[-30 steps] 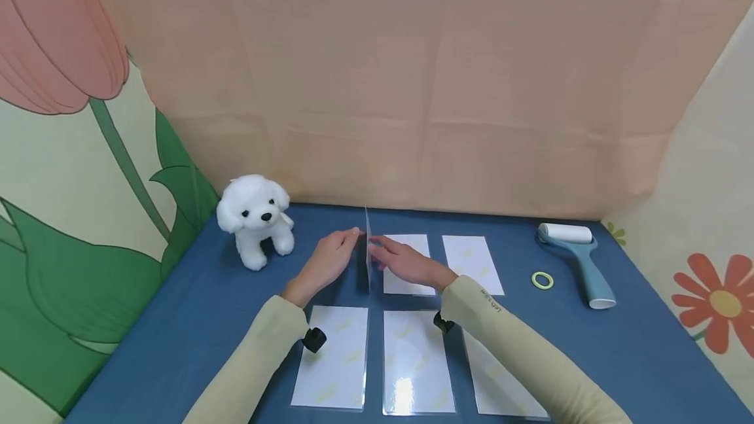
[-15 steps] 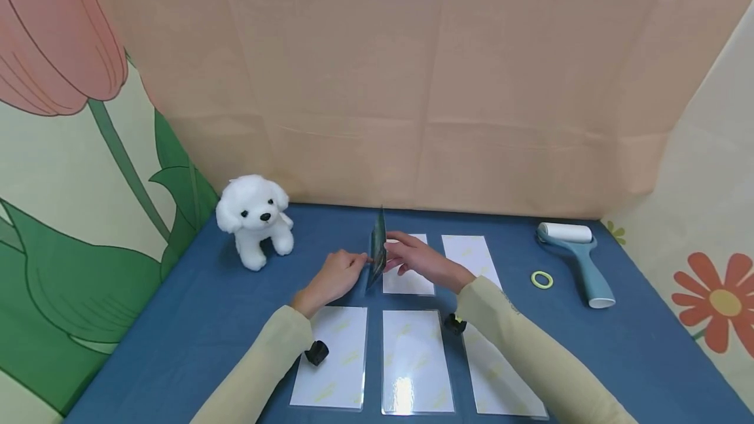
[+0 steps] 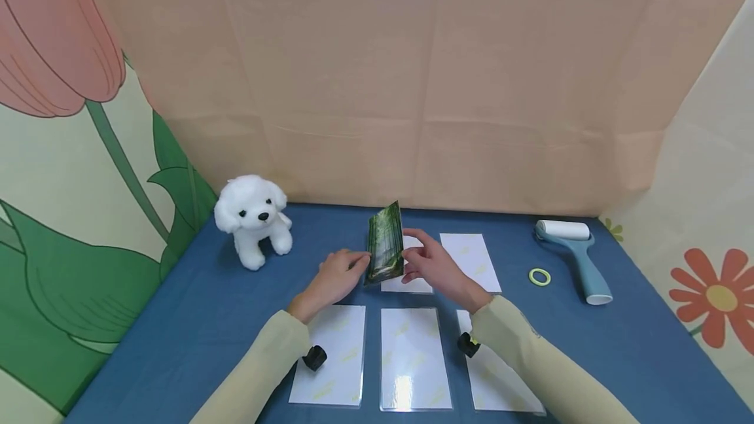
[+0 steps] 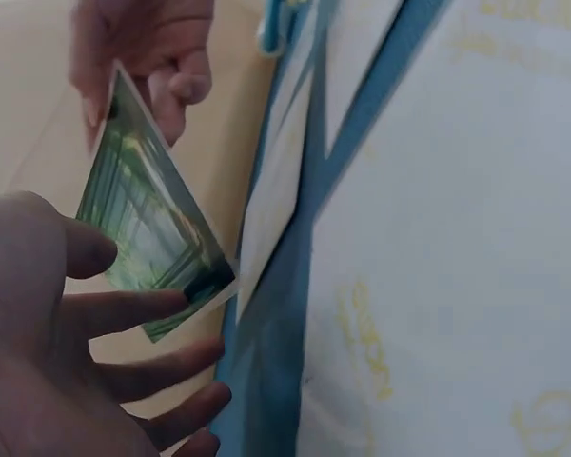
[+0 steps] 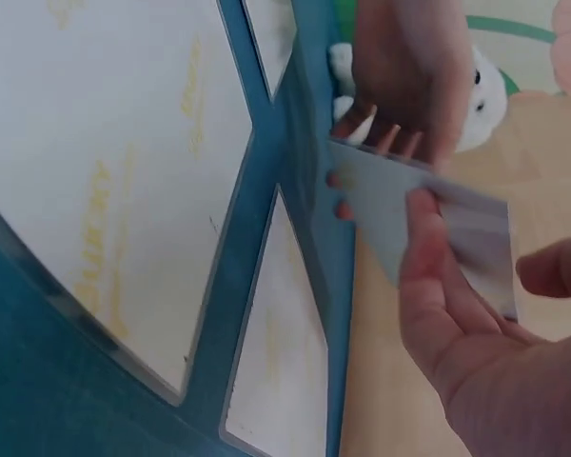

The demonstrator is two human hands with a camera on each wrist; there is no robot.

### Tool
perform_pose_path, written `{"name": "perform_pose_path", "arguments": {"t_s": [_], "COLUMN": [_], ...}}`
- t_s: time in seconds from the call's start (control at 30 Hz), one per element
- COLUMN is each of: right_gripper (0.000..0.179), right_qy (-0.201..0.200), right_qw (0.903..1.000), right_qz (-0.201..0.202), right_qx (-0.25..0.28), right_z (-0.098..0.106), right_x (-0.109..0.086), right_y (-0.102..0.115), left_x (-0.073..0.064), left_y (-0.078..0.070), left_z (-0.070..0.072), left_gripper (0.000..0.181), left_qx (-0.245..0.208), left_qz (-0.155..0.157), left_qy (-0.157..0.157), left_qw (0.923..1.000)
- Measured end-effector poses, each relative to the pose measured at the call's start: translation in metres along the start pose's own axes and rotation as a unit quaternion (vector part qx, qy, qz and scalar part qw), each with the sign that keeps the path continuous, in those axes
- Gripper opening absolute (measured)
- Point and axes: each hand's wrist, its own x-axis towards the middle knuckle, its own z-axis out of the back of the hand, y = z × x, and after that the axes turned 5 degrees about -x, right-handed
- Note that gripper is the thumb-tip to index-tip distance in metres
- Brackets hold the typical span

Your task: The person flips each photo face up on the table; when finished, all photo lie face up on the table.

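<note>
Between my hands, a laminated picture card [image 3: 384,241] stands tilted above the blue table, its green forest picture turned partly toward the head camera. My left hand [image 3: 331,280] pinches its lower left edge with thumb and index finger. In the left wrist view the other fingers of my left hand [image 4: 48,324] are spread below the card [image 4: 157,214]. My right hand [image 3: 438,267] grips the right edge. The right wrist view shows fingers of my right hand [image 5: 495,381] against the pale back of the card [image 5: 376,200], with the thumb at its edge.
White-backed cards [image 3: 412,352] lie in two rows on the blue tablecloth [image 3: 177,332], some partly under my forearms. A white plush dog [image 3: 254,221] sits at left. At right are a yellow-green ring [image 3: 531,275] and a blue-handled lint roller [image 3: 583,260]. A beige sheet [image 3: 377,116] hangs behind.
The picture card has turned from edge-on to show its green side and shifted slightly right. My left hand has moved lower on its edge; my right hand has moved right with it.
</note>
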Motion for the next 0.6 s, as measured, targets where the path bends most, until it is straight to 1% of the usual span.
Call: {"name": "perform_pose_path", "arguments": {"t_s": [0.17,0.3,0.37,0.47,0.6], "right_gripper": [0.050,0.050,0.050,0.050,0.053], "right_qy": [-0.050,-0.081,-0.095,-0.117,-0.137], "right_qw": [0.9982,0.9950,0.9927,0.9882,0.9799], "right_qz": [0.031,0.052,0.061,0.072,0.076], "right_qx": [-0.010,-0.027,-0.042,-0.069,-0.123], "right_z": [-0.002,-0.003,-0.004,-0.005,-0.006], "right_x": [-0.006,-0.008,-0.010,-0.011,-0.013], "right_y": [-0.001,-0.005,-0.007,-0.008,-0.010], "left_x": [-0.003,-0.004,-0.005,-0.008,-0.012], "left_y": [-0.004,-0.008,-0.010,-0.012,-0.015], "left_z": [0.005,0.008,0.009,0.011,0.014], "left_gripper": [0.047,0.062,0.071,0.081,0.088], "left_qx": [-0.023,-0.045,-0.047,-0.040,-0.015], "left_qz": [-0.011,-0.008,-0.008,-0.016,-0.037], "left_qy": [-0.020,-0.042,-0.047,-0.050,-0.052], "left_qw": [0.9995,0.9981,0.9978,0.9978,0.9978]}}
